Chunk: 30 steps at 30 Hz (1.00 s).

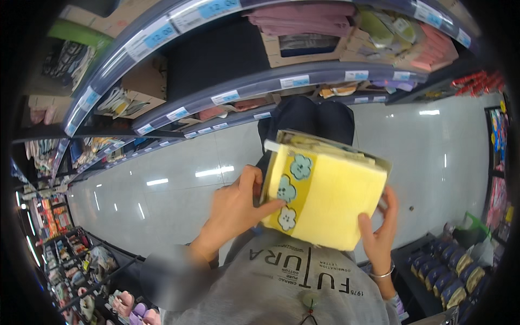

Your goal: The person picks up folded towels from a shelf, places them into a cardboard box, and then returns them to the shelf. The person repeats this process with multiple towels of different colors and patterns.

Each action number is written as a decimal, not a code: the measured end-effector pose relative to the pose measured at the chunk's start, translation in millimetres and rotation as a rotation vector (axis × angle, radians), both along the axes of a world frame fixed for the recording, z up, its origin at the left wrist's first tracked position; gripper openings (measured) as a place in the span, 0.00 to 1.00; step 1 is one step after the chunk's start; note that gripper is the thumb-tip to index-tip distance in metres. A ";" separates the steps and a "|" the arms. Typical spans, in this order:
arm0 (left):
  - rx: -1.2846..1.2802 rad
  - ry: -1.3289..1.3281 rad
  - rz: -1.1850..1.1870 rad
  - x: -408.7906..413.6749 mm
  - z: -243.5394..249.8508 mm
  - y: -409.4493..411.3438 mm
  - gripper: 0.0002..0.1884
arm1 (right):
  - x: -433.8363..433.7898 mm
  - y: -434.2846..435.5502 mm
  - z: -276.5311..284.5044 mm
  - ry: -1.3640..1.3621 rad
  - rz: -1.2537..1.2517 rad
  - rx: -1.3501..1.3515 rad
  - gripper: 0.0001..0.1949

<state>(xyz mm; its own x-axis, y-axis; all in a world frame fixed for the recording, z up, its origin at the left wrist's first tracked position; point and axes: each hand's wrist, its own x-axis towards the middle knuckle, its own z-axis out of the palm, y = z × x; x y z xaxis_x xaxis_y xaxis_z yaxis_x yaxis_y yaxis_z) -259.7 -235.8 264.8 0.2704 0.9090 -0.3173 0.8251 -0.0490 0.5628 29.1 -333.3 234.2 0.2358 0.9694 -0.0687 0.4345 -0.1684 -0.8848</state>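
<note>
A cardboard box (388, 164) holds a folded yellow towel (345, 191) with a darker yellow band bearing cloud-like flower faces. My left hand (239, 203) grips the box's left side, its thumb lying over the patterned band. On the opposite side my right hand (380, 227) holds the box and towel, the thumb at the towel's lower right edge and the fingers partly hidden behind. More items show in the box behind the yellow towel, too blurred to name. The box is tilted in front of my torso, above my knees.
Store shelves (260, 83) with price tags curve across the top, bearing folded pink towels (302, 18) and boxed slippers (382, 30). A rack of slippers (122, 302) stands lower left. Rows of dark blue packages (443, 272) sit lower right. Grey tiled floor (170, 203) lies between.
</note>
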 end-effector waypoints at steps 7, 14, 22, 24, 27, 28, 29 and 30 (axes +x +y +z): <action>-0.159 0.036 -0.150 -18.5 -15.2 -1.2 0.42 | -19.9 15.7 5.9 0.400 0.063 -0.297 0.36; 0.100 -0.109 0.134 -59.4 2.1 -19.4 0.14 | -44.8 65.6 24.0 0.118 0.409 -0.145 0.37; 0.406 0.052 0.562 -115.2 29.1 28.6 0.16 | -131.0 197.0 24.1 0.119 0.646 0.138 0.37; 0.456 0.076 0.566 -127.0 23.7 57.0 0.16 | -151.1 226.3 12.7 0.110 0.617 0.148 0.37; 0.478 0.159 0.595 -144.5 16.4 89.6 0.18 | -175.6 268.6 10.3 0.109 0.585 0.100 0.35; 0.473 0.057 0.647 -151.1 12.0 100.5 0.20 | -183.1 282.5 11.9 0.110 0.578 0.044 0.34; 0.676 -0.101 0.699 -164.7 -6.0 111.6 0.22 | -191.3 299.0 13.4 0.111 0.570 -0.012 0.34; 0.615 -0.269 0.736 -171.1 -3.3 122.5 0.24 | -193.7 328.7 1.9 0.065 0.556 -0.131 0.33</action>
<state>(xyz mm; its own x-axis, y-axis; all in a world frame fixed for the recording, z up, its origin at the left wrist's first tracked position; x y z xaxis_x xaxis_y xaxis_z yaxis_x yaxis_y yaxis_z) -430.7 -113.3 261.5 -0.4328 0.8650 0.2541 0.6159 0.0779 0.7840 -164.6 -4.6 236.1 -0.3157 0.9288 -0.1942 0.4348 -0.0403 -0.8996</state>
